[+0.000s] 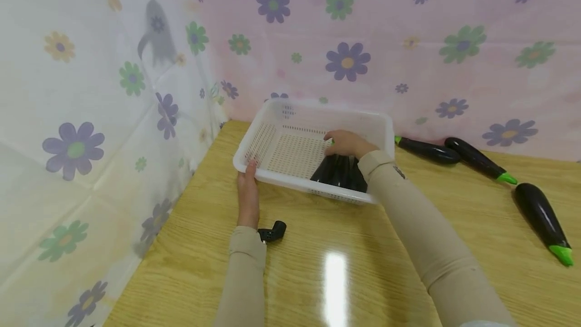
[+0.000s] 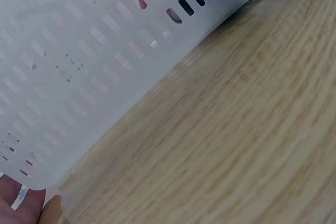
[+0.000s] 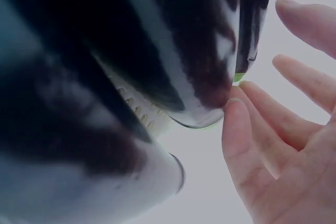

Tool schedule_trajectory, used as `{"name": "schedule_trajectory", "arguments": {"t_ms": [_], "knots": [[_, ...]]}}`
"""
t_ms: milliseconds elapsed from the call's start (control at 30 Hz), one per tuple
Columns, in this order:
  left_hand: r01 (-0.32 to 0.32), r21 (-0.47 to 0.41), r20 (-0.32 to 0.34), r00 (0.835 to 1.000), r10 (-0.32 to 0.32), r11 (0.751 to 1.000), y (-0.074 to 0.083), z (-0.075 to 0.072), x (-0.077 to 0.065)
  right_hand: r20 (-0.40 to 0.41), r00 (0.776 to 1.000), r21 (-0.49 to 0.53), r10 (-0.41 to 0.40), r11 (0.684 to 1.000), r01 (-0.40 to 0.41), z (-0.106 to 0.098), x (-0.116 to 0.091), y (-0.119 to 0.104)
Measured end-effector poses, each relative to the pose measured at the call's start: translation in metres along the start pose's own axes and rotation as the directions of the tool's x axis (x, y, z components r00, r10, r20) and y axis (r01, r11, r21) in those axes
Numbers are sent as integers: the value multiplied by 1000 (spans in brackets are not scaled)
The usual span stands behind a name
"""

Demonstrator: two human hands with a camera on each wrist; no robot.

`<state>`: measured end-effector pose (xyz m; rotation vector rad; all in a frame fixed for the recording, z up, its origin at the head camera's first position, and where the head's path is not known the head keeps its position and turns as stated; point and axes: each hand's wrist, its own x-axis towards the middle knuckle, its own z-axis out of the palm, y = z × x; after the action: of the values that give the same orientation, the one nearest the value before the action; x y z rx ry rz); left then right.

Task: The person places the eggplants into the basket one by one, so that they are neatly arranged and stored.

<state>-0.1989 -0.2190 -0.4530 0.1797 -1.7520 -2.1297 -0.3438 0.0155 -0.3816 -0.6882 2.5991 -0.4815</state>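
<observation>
My left hand (image 1: pixel 248 198) holds a white plastic basket (image 1: pixel 281 179) at its front left corner, thumb on the rim. In the left wrist view, part of the left hand (image 2: pixel 21 203) shows at the basket's bottom corner. Inside the basket, my right hand (image 1: pixel 349 144) reaches over several dark eggplants (image 1: pixel 338 171) on the right side. In the right wrist view, the fingers of the right hand (image 3: pixel 294 145) are spread, with fingertips at the end of a glossy eggplant (image 3: pixel 205 40). A bit of green stem (image 3: pixel 239 77) shows beside them.
Several more eggplants lie right of the basket: one beside its rim (image 1: pixel 428 150), another next to it (image 1: pixel 478 158), and one nearer the front (image 1: pixel 542 216). Flower-patterned cloth walls (image 1: pixel 390 29) stand behind and to the left. The wooden table (image 1: pixel 295 286) reflects light.
</observation>
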Motion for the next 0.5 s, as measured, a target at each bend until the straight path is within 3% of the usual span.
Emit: {"name": "schedule_trajectory", "arguments": {"t_ms": [500], "knots": [[-11, 1, 7, 1000, 11, 1000, -1, -1, -1, 41, 999, 7, -21, 1000, 21, -2, -6, -4]]}}
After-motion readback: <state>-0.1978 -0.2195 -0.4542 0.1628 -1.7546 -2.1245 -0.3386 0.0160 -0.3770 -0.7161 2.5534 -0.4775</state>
